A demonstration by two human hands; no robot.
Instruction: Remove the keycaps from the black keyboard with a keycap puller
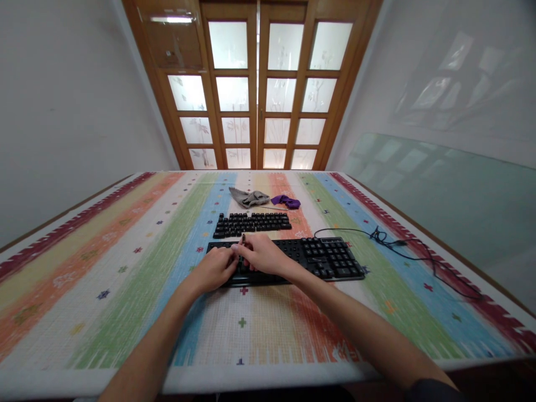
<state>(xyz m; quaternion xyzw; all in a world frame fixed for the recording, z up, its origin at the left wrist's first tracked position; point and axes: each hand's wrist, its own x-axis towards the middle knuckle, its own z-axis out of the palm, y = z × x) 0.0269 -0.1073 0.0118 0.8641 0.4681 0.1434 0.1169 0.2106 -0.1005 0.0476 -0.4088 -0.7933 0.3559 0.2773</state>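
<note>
Keyboard [320, 259] lies across the middle of the frame, on the bench [61, 216], which is covered with a striped cloth [138, 318]. On its right part the keys are on; along the stretch left of those, the keys are off and the black base shows, partly hidden by the hands. The left hand [215, 268] rests at its left end, fingers curled; whether they grip anything cannot be told. The right hand [263, 254] is over the base just beside it, and the two meet at the fingertips. Its thumb and forefinger are clamped on a small dark piece [243, 237] that stands upright, too small to identify.

Just above the keyboard in the frame, loose keys [251, 224] lie in rows, near the hands. Farther up, near the centre, are a crumpled grey rag [249, 197] and, just right of it, a purple rag [286, 201]. A cable [379, 236] runs from the keyboard's top edge, tangles, and trails toward the right of the frame. Wood-framed doors [287, 73] fill the top centre.
</note>
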